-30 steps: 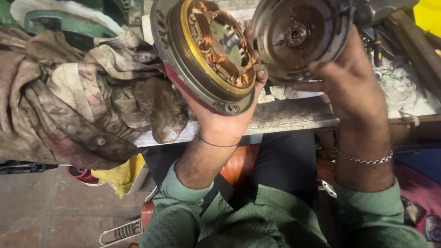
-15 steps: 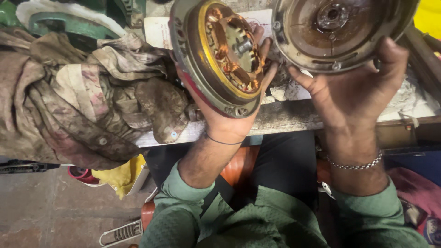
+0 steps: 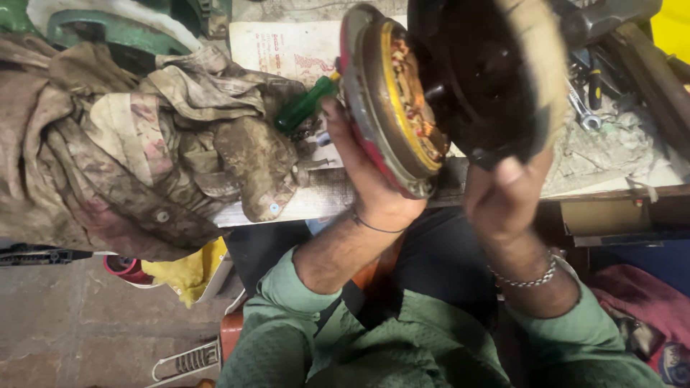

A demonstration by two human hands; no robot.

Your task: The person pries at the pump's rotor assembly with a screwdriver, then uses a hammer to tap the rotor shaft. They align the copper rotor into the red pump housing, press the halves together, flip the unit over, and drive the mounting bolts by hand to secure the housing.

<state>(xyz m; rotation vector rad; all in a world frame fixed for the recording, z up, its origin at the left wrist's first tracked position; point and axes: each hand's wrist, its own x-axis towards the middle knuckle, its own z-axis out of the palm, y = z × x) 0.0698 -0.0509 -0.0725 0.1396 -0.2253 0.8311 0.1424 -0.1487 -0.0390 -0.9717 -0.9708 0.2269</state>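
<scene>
A: What sits inside that round housing?

B: The motor half (image 3: 392, 100) in the left hand (image 3: 366, 179) is a shallow metal dish, red along its outer edge, with a yellow ring inside it. Within that ring lie copper windings, reddish and ribbed. It is turned nearly edge-on, so only part of the filling shows.

A: How does that hand hold it?

B: The palm lies under the dish's back and the fingers curl up behind it, clamped on it. The dish is raised above the workbench (image 3: 618, 169), near its front edge.

A: And the other piece?

B: A dark round cover (image 3: 496, 79) with a worn tan rim, blurred, just right of the motor half and facing it, close or touching; I cannot tell which. The right hand (image 3: 507, 197) is closed around its lower edge.

A: What else lies around the workbench?

B: Stained, crumpled rags (image 3: 129, 144) are heaped on its left part, soft and greasy. A green-handled screwdriver (image 3: 305, 104) lies beside them, just left of the motor half. Steel wrenches (image 3: 586, 108) lie on the gritty surface to the right.
</scene>
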